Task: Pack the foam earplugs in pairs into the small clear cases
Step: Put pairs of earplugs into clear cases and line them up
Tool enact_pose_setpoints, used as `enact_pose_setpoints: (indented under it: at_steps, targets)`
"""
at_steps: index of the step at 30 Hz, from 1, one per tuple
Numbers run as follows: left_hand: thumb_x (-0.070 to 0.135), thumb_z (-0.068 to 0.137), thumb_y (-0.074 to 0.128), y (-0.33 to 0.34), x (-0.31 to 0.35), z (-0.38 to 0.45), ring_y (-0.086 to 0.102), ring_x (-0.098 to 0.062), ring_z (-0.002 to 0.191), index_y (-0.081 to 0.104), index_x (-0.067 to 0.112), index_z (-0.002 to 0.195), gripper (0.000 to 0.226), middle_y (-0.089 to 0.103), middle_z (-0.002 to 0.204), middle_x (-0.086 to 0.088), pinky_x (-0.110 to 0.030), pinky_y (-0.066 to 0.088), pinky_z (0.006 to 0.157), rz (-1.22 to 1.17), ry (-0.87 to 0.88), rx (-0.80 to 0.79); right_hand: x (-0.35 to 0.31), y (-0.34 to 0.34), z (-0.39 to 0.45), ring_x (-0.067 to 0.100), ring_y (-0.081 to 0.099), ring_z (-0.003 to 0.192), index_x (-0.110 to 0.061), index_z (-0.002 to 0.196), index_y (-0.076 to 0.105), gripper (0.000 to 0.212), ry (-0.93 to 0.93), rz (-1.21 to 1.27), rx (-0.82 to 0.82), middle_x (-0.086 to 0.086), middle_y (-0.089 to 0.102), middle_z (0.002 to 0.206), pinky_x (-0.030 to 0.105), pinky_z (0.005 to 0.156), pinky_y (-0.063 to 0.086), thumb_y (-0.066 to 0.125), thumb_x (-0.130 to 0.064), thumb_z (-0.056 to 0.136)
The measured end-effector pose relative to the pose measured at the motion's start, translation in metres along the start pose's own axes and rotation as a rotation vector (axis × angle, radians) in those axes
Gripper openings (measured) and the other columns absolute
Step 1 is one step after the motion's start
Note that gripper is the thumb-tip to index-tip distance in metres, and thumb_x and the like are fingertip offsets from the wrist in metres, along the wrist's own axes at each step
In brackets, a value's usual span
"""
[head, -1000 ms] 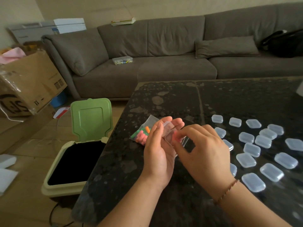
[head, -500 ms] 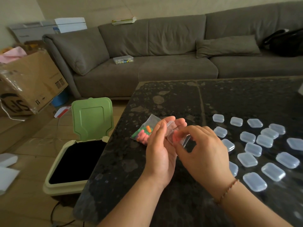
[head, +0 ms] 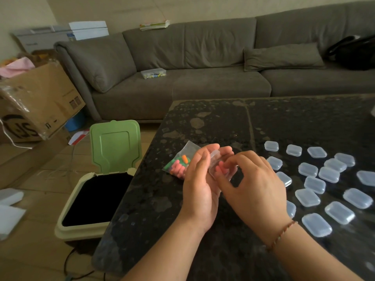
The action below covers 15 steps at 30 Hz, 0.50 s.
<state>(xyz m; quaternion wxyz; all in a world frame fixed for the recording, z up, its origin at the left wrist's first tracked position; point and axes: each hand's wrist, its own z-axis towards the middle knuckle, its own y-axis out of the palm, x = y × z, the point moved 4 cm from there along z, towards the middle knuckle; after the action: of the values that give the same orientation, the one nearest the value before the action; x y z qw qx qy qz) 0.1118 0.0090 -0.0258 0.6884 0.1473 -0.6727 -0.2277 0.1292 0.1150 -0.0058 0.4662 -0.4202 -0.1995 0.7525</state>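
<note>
While one head view is given, each line below is drawn from it alone.

Left hand (head: 199, 186): held upright above the near-left part of the table, palm turned right; a small clear case (head: 214, 162) is cradled by its curled fingers.

Right hand (head: 255, 187): brought against the case from the right; the fingertips (head: 228, 164) are bent and drawn together at the case. Whether something is pinched between them cannot be told.

Held case: pinkish shapes are seen through it; whether they are earplugs or fingers cannot be told.

Foam earplugs (head: 178, 166): green, orange and pink, kept in a clear bag (head: 187, 148) lying on the table just left of the left hand.

Other cases (head: 316, 191): closed clear ones spread flat across the right side of the table, some touching, some apart.

Table (head: 213, 122): dark speckled stone.

Bin (head: 91, 207): placed on the floor at the table's left edge, its green lid (head: 115, 146) stood open.

Sofa (head: 203, 63): grey, set beyond the table; a clear box (head: 153, 74) is left on its seat.

Cardboard box (head: 40, 102): seen at far left.
</note>
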Motion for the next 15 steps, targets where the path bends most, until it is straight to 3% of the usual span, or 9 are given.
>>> enact_pose_setpoints:
  at_steps: [8, 15]
  targets:
    - [0.041, 0.088, 0.053, 0.0016, -0.0004, -0.0001, 0.067, -0.026, 0.112, 0.057, 0.014, 0.125, 0.046, 0.07, 0.12, -0.012, -0.046, 0.048, 0.104, 0.014, 0.001, -0.005, -0.0003, 0.0015, 0.0019, 0.007, 0.056, 0.086, -0.028, 0.098, 0.071, 0.041, -0.071, 0.0, -0.05, -0.014, 0.063, 0.101, 0.026, 0.051, 0.052, 0.052, -0.058, 0.076]
    - [0.042, 0.091, 0.051, -0.0008, 0.0016, 0.0013, 0.063, -0.033, 0.121, 0.054, 0.013, 0.131, 0.05, 0.07, 0.122, -0.013, -0.048, 0.047, 0.105, -0.145, -0.095, 0.01, 0.0029, 0.0031, 0.0004, 0.007, 0.057, 0.086, -0.03, 0.099, 0.069, 0.023, -0.083, 0.082, -0.046, -0.015, 0.061, 0.102, 0.029, 0.053, 0.054, 0.067, -0.044, 0.081]
